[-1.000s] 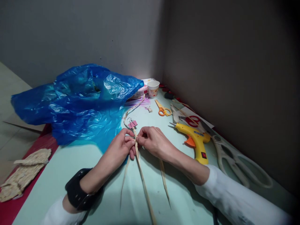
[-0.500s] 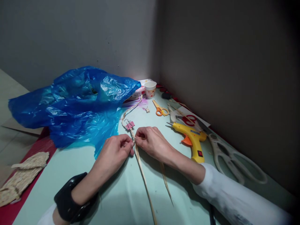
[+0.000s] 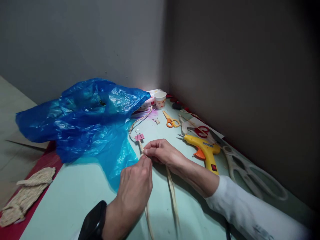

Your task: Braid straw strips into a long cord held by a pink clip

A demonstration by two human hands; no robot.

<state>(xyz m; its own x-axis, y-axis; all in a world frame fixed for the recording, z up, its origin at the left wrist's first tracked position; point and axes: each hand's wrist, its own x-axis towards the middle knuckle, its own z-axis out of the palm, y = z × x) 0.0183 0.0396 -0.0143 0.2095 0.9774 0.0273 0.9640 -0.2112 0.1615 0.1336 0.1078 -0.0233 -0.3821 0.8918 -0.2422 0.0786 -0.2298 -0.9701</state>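
A thin braid of pale straw-like strands (image 3: 140, 146) runs from beside the blue bag down to my fingers. A pink binder clip (image 3: 139, 136) grips it just beyond my hands. My left hand (image 3: 137, 181) is closed on the strands, knuckles up, its fingertips hidden. My right hand (image 3: 161, 151) pinches the braid between thumb and forefinger, touching my left fingers. Loose ends hang toward me: one strand (image 3: 172, 190) below my right hand, another (image 3: 148, 221) by my left wrist.
A crumpled blue plastic bag (image 3: 92, 116) lies left. To the right are a yellow glue gun (image 3: 208, 148), orange scissors (image 3: 170, 120), red-handled scissors (image 3: 202, 131) and large white-handled scissors (image 3: 245, 173). A paper cup (image 3: 160, 100) stands at the back; a woven straw piece (image 3: 30, 195) lies left.
My left hand has turned knuckles up and shifted right and toward me over the strands. My right hand stays pinching near the clip. The loose strands have swung slightly.
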